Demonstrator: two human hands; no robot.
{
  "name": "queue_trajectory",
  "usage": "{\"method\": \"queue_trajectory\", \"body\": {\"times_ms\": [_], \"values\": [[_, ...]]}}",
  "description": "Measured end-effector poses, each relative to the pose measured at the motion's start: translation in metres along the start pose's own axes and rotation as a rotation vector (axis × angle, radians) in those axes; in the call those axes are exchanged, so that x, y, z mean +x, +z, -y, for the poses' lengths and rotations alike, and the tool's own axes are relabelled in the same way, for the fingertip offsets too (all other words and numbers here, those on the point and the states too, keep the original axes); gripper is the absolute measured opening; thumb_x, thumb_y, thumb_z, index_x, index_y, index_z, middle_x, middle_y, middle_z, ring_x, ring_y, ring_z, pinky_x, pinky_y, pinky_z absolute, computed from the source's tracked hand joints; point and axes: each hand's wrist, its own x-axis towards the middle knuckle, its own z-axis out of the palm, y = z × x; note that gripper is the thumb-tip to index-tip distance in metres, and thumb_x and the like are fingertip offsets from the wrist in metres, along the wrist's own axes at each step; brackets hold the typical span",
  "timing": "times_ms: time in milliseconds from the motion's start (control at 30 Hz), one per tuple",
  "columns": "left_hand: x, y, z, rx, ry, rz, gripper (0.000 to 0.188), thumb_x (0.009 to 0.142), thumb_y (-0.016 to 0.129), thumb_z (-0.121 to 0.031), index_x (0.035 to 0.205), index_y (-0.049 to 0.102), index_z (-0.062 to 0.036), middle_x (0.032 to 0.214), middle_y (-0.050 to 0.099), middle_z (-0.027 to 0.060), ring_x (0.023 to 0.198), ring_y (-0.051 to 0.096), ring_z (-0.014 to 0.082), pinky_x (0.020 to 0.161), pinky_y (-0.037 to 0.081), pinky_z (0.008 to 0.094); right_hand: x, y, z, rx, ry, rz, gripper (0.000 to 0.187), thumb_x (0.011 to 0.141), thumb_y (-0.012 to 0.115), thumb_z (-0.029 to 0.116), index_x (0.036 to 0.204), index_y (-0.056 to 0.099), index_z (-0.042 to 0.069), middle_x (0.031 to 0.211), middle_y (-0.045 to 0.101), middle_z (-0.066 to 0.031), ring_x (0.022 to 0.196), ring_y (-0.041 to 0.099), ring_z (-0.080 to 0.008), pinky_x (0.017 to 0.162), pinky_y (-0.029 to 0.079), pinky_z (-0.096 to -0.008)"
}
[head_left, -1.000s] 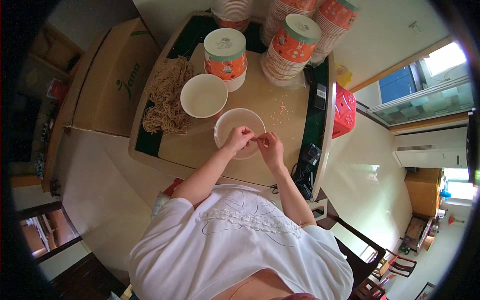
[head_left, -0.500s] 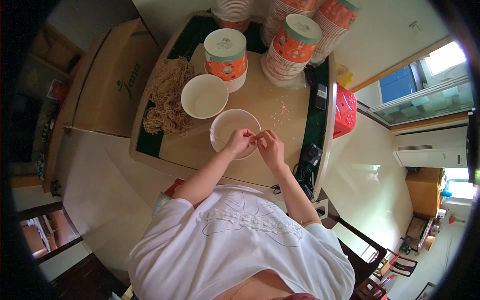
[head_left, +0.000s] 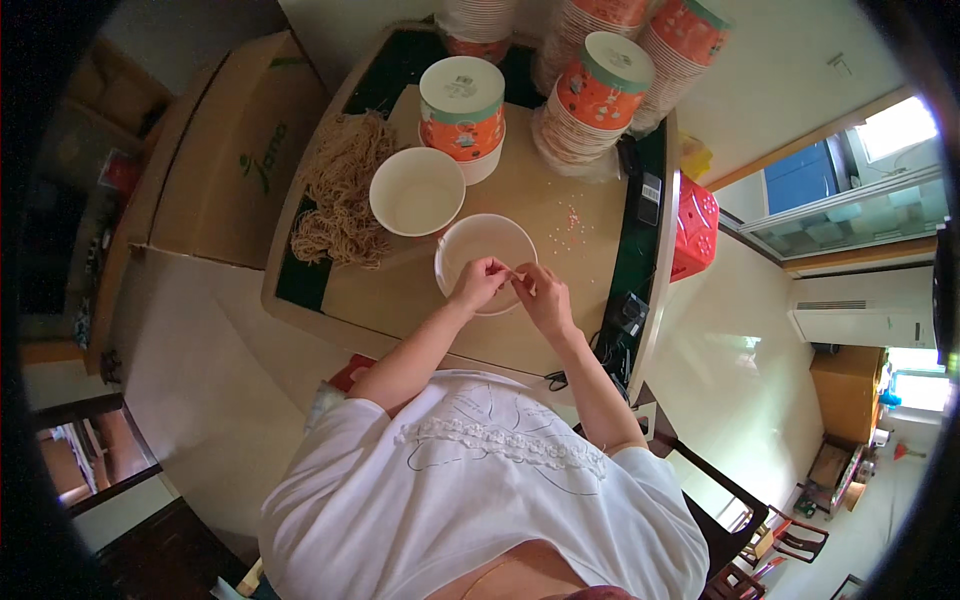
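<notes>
My left hand (head_left: 482, 286) and my right hand (head_left: 545, 302) meet fingertip to fingertip over the near right part of a white paper bowl (head_left: 490, 236). Both are closed in a pinch. What lies between the fingers is too small to make out. The bowl stands upright at the front of the table. Just behind it, to the left, is a second white paper bowl (head_left: 418, 192), with its mouth up. A loose heap of thin tan string (head_left: 345, 190) lies left of that bowl.
Upturned orange-printed paper bowls (head_left: 463, 108) stand behind, with a taller stack (head_left: 603, 90) to their right. Tiny pale and pink beads (head_left: 571, 222) lie scattered on the cardboard sheet (head_left: 375, 300). Dark devices and cables (head_left: 628, 312) line the right edge; a large carton (head_left: 235, 150) stands left.
My view has shifted slightly, so the table things appear a little farther right. My hands keep the same pinch over the bowl, their fingers barely changed.
</notes>
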Motion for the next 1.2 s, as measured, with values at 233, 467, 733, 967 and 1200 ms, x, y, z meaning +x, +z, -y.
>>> {"method": "queue_trajectory", "body": {"times_ms": [233,467,733,967,1200], "values": [[0.004,0.0,0.006,-0.017,0.067,-0.018,0.005,0.084,0.059,-0.008,0.08,0.06,-0.0047,0.066,0.056,-0.0011,0.056,0.05,0.0057,0.049,0.039,0.0202,-0.002,0.003,-0.004,0.083,-0.001,-0.06,0.01,0.076,0.067,0.005,0.084,0.063,0.003,0.075,0.06,-0.0104,0.06,0.058,-0.0209,0.055,0.047,-0.0308],[0.007,-0.001,0.006,0.024,0.113,-0.095,0.006,0.081,0.06,-0.008,0.078,0.059,-0.0034,0.065,0.056,-0.0012,0.056,0.05,0.0064,0.05,0.04,0.0215,-0.003,0.001,0.0,0.11,0.066,-0.017,0.008,0.078,0.065,0.009,0.085,0.063,0.004,0.079,0.061,-0.0121,0.066,0.062,-0.0262,0.059,0.049,-0.0346],[0.013,-0.004,0.018,0.145,0.219,-0.059,0.007,0.081,0.061,-0.009,0.079,0.059,-0.0024,0.071,0.06,0.003,0.062,0.055,0.0094,0.056,0.044,0.0241,-0.004,-0.001,0.007,0.072,0.064,-0.018,0.009,0.081,0.063,0.012,0.087,0.064,0.005,0.08,0.063,-0.012,0.065,0.062,-0.0254,0.058,0.049,-0.0342],[-0.004,-0.001,-0.012,-0.107,0.028,-0.06,0.024,0.08,0.058,-0.003,0.102,0.049,-0.0056,0.066,0.054,0.0018,0.057,0.053,0.0091,0.048,0.041,0.024,-0.006,-0.002,0.004,0.055,0.083,-0.01,0.008,0.081,0.063,0.012,0.087,0.064,0.006,0.081,0.063,-0.011,0.066,0.062,-0.0261,0.059,0.049,-0.0341],[-0.006,0.0,-0.017,-0.348,-0.019,-0.156,0.028,0.079,0.056,0.0,0.103,0.044,-0.0076,0.063,0.05,-0.0003,0.052,0.047,0.0073,0.044,0.034,0.0203,-0.006,-0.001,0.009,0.061,0.068,-0.034,0.006,0.08,0.063,0.01,0.085,0.064,0.006,0.081,0.061,-0.0101,0.067,0.062,-0.0264,0.059,0.049,-0.0339]]}}
